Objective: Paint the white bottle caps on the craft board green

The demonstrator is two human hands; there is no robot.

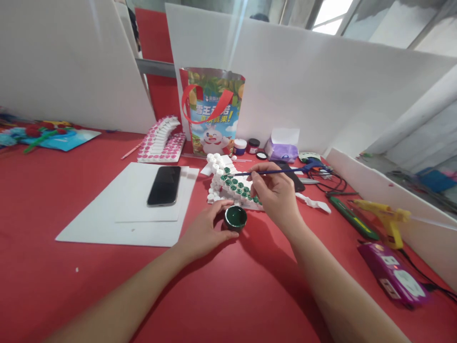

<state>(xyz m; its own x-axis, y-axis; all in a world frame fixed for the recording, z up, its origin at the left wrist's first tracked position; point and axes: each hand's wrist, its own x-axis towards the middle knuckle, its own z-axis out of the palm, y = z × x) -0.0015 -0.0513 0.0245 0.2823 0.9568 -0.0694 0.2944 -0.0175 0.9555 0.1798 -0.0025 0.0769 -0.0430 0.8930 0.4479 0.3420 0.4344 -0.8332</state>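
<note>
My left hand [205,228] grips a small jar of dark green paint [235,218], thumb on its near side and fingers on its far side. In my right hand [273,190] is a thin blue paintbrush [278,171], pinched between thumb and fingers. The brush tip points left and meets, or nearly meets, a white model [216,164] built of small round pieces. Several of its round pieces [241,185] are painted green; those at its upper left are white. My right hand hides the model's right end.
A phone [164,186] lies on white boards [107,209] at left. Behind stand a pink-and-white model [162,143], a gift bag [214,114], paint jars [253,145] and a tissue pack [283,150]. At right are a green cutter [353,218], a yellow glue gun [387,219] and a purple power strip [394,274].
</note>
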